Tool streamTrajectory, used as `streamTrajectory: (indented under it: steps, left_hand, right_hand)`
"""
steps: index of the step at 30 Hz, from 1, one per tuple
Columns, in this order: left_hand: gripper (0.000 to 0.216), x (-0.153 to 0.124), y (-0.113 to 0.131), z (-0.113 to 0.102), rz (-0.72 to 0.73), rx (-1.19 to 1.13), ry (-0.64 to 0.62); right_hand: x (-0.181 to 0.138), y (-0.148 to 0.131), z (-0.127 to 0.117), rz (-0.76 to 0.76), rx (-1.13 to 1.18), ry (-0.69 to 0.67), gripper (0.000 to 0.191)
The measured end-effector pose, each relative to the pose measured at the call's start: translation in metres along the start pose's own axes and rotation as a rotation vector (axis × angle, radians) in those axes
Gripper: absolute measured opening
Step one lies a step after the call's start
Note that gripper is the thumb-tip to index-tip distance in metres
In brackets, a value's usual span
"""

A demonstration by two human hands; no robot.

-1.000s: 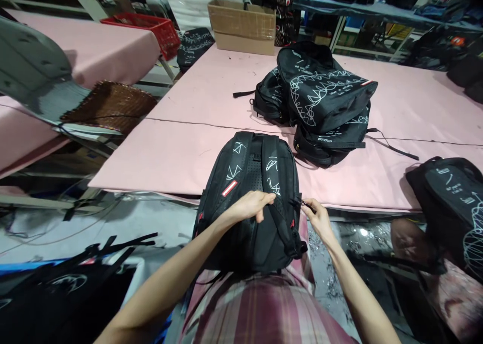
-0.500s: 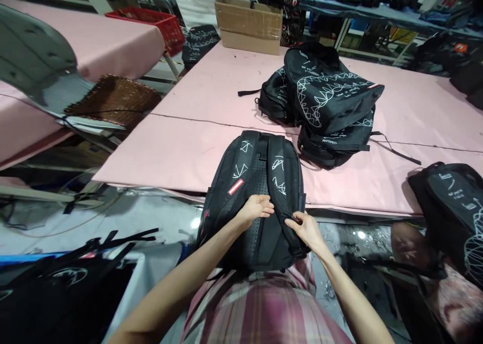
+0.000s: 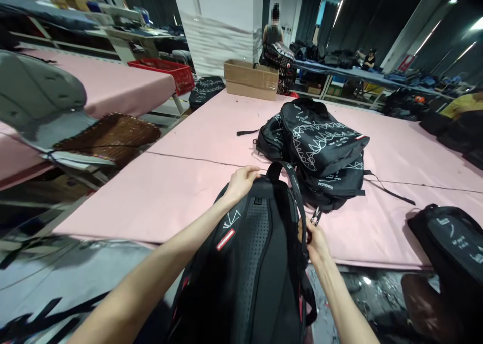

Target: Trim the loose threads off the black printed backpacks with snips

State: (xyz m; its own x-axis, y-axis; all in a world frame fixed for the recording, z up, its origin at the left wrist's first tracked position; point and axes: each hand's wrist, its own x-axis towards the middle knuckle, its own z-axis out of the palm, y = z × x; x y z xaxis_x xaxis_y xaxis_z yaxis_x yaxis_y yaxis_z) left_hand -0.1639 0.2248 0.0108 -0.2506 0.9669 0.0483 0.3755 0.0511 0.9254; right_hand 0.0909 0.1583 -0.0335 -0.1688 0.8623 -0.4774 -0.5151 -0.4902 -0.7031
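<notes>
A black backpack (image 3: 277, 243) stands tilted up in front of me, its padded back panel and shoulder straps facing me. My left hand (image 3: 241, 183) is closed at the pack's top edge, over the upper end of the left strap. The right shoulder strap (image 3: 298, 195) is lifted off the panel in an arch. Beside it my right hand (image 3: 315, 241) is closed round small scissors (image 3: 316, 216), blades pointing up, and its fingers touch the strap. Just beyond lies a pile of black backpacks (image 3: 320, 143) with white scribble prints.
A pink-covered table (image 3: 181, 193) spreads ahead, with a cardboard box (image 3: 251, 80) at its far end. Another backpack (image 3: 449, 238) sits at the right edge. To the left stand a grey chair (image 3: 41, 92) and a red crate (image 3: 166, 72). People are in the background.
The backpack has come up and closer to me. My left hand has moved from the back panel to its top edge. My right hand has lifted the strap; the scissors now show. The view has tilted up.
</notes>
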Motion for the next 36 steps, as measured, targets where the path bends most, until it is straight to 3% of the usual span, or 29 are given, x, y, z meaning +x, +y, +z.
streamTrajectory:
  steps: [3,6,10,15,18,20,23,25,28,36]
  left_hand:
    - [0.031,0.062,-0.005,0.012,0.031,0.122,0.000]
    - [0.033,0.102,-0.011,0.032,0.098,0.106,-0.169]
    - [0.037,0.128,-0.013,0.058,0.213,0.031,-0.483]
    - [0.039,0.140,-0.009,0.081,0.375,-0.069,-0.707]
    - [0.038,0.145,-0.006,0.092,0.380,0.025,-0.712]
    - [0.043,0.147,-0.004,0.099,0.345,0.084,-0.695]
    - [0.047,0.150,-0.003,0.106,0.291,0.137,-0.687]
    - [0.046,0.152,-0.003,0.108,0.262,0.160,-0.695]
    - [0.043,0.153,-0.003,0.107,0.247,0.165,-0.711]
    - [0.042,0.153,-0.010,0.105,0.222,0.189,-0.692]
  right_hand:
    - [0.028,0.009,0.000,0.076,0.042,-0.039,0.033]
    - [0.038,0.018,-0.010,0.162,0.151,-0.060,0.031]
    - [0.040,0.021,-0.022,0.264,0.261,-0.120,0.031]
    - [0.045,0.018,-0.024,0.359,0.284,-0.189,0.030]
    - [0.043,0.014,-0.027,0.359,0.188,-0.145,0.028]
    - [0.039,0.009,-0.032,0.301,0.034,-0.039,0.029]
    - [0.032,-0.003,-0.036,0.218,-0.195,0.094,0.048]
    - [0.029,-0.010,-0.033,0.136,-0.266,0.099,0.054]
    - [0.029,-0.014,-0.022,0.064,-0.286,0.116,0.046]
    - [0.035,-0.003,-0.023,0.183,-0.139,0.193,0.045]
